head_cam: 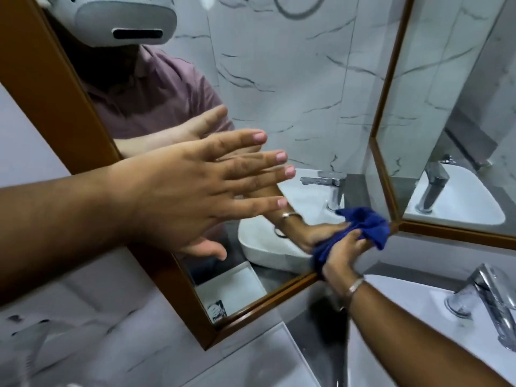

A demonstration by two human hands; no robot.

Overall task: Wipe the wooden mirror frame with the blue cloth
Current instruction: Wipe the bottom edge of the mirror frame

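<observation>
The wooden mirror frame (pixel 53 96) is brown and runs down the left side and along the bottom edge of the mirror. My left hand (pixel 178 191) is open, fingers spread, flat against the mirror glass near the left frame. My right hand (pixel 339 256) grips the bunched blue cloth (pixel 368 224) and presses it against the lower frame rail, close to the mirror's bottom right corner. A metal bangle sits on my right wrist. The glass reflects both hands and the cloth.
A second wood-framed mirror (pixel 396 113) meets the first at the corner on the right. A white sink (pixel 405 317) with a chrome tap (pixel 485 297) lies below right. Marble-patterned wall tiles (pixel 83 317) surround the frame at lower left.
</observation>
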